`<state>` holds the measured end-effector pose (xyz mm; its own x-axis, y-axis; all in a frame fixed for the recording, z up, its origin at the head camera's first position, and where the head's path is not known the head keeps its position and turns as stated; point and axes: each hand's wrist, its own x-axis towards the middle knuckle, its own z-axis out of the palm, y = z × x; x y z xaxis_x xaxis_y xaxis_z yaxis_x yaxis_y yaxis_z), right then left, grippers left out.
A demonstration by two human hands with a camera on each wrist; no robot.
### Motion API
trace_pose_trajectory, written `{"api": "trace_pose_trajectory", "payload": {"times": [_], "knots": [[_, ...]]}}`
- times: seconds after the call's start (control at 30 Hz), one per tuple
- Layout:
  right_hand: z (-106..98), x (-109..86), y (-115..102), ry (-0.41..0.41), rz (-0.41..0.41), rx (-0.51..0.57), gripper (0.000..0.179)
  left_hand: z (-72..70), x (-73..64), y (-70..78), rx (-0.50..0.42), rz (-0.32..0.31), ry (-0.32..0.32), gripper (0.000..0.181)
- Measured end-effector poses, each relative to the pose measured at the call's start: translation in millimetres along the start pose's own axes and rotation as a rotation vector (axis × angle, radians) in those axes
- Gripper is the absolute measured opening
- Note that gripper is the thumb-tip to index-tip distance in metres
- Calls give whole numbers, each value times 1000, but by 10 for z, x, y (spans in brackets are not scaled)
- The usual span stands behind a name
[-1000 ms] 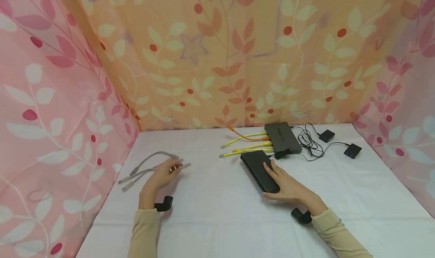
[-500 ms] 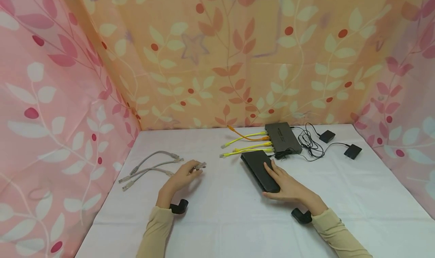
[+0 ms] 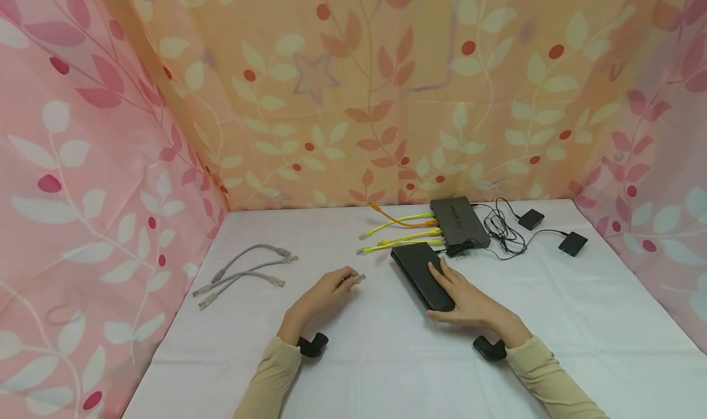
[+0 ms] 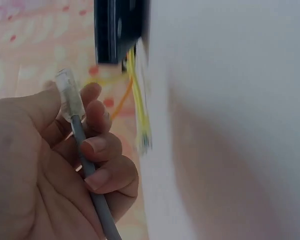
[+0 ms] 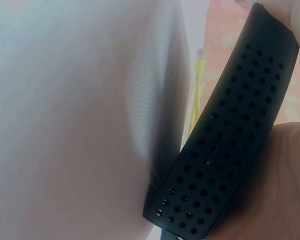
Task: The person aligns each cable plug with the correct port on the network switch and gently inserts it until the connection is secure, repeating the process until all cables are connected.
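Note:
My left hand [image 3: 326, 293] pinches a short grey Ethernet cable [image 4: 79, 132] near its clear plug [image 4: 69, 95]. In the left wrist view the cable runs back across the curled fingers and palm; the plug points away past the thumb. To the right, a black network switch [image 3: 422, 275] lies at an angle on the table, its long edge facing left. My right hand [image 3: 469, 299] holds it from the right, thumb at the near end and fingers spread over the top. The right wrist view shows the perforated end [image 5: 225, 135] of the switch against the palm.
Several grey Ethernet cables [image 3: 245, 275] lie at the left of the white table [image 3: 364, 370]. Behind the held switch sits a second dark switch [image 3: 458, 222] with yellow and orange cables [image 3: 405, 224] plugged in. Black power adapters [image 3: 572, 244] and tangled cords [image 3: 505, 232] lie at the back right.
My left hand has carried the grey Ethernet cable rightward, away from the other grey cables and closer to the black switch. My right hand stays in place on the switch.

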<state>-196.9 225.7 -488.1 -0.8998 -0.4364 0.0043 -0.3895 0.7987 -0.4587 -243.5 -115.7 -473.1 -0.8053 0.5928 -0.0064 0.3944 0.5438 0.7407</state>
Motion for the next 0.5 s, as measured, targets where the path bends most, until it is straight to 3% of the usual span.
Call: {"api": "trace_pose_trajectory", "payload": {"times": [0.3,0.5], "knots": [[-17,-3,-3,-7,9,15,102,364,106,267,-4,87,-71,30],[-19,-2,-4,-5,15,20,102,556,155,417,-75,80,-96,35]]}}
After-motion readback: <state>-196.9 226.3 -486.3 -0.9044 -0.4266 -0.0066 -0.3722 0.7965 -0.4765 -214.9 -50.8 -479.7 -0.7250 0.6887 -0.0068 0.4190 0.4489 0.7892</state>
